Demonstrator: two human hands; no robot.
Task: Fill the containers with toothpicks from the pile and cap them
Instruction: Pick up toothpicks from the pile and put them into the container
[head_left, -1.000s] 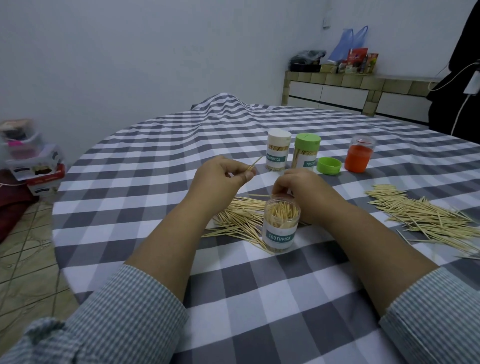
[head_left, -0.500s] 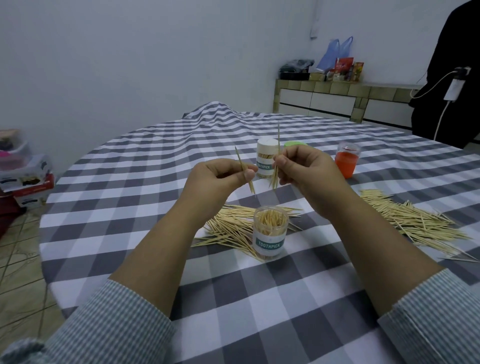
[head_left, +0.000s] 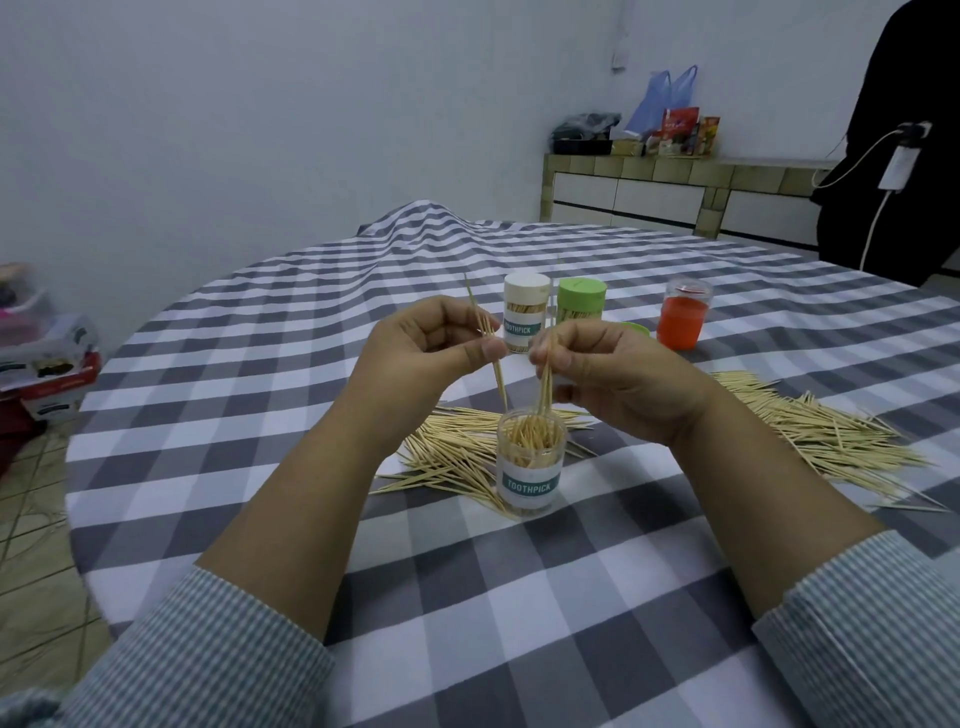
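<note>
An open clear container (head_left: 531, 475) labelled TOOTHPICK stands upright, nearly full of toothpicks. My left hand (head_left: 421, 348) pinches a toothpick (head_left: 122, 343) held almost upright, just left of and above the container. My right hand (head_left: 613, 374) pinches a few toothpicks (head_left: 544, 387) whose lower tips reach the container's mouth. A loose pile of toothpicks (head_left: 457, 457) lies behind and left of the container. A second pile (head_left: 831, 436) spreads out at the right.
Behind my hands stand a white-capped container (head_left: 525, 312), a green-capped container (head_left: 582, 304) and an orange container (head_left: 683, 322) with a clear cap. A loose green cap (head_left: 636, 328) peeks out behind my right hand. A dark-clothed person (head_left: 893, 145) stands at the far right.
Both hands rose from the table with toothpicks. The right hand's toothpicks have come down to the open container's mouth, and the camera view has shifted slightly.
</note>
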